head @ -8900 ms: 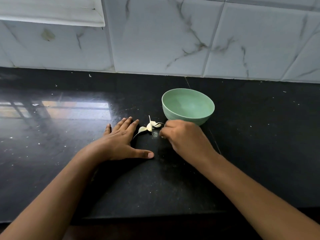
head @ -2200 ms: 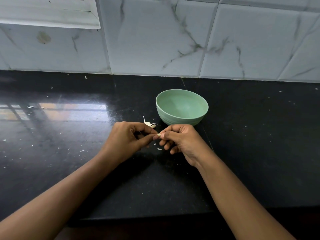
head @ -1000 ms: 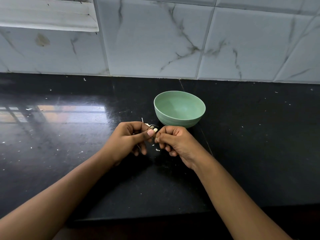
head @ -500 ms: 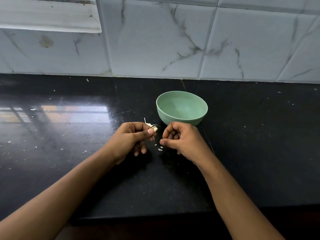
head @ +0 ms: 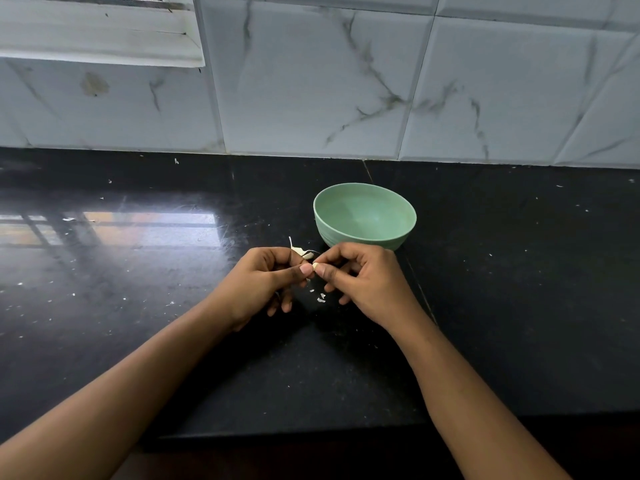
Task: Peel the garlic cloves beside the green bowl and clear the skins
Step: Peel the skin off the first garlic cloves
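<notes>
Where the glossy white wall tiles, veined in grey like marble, come down to it, the black surface begins: polished stone, smooth enough to mirror a window at the left, and dotted with pale specks. Near its middle stands the green bowl, round and matt, with fine ridges round its outer wall. Just in front of the bowl the 2 hands meet above the surface. The left hand has its fingers curled, and its thumb and forefinger pinch 1 garlic clove. The right hand, likewise curled, pinches the same clove from the other side, so that the 2 thumb tips nearly touch. Beyond the left hand's knuckles, just left of the bowl, lie more pale garlic pieces with a thin papery tail sticking up. The held clove is small and cream-coloured, mostly hidden by fingertips. Under the hands a few tiny white skin flakes lie on the surface.
</notes>
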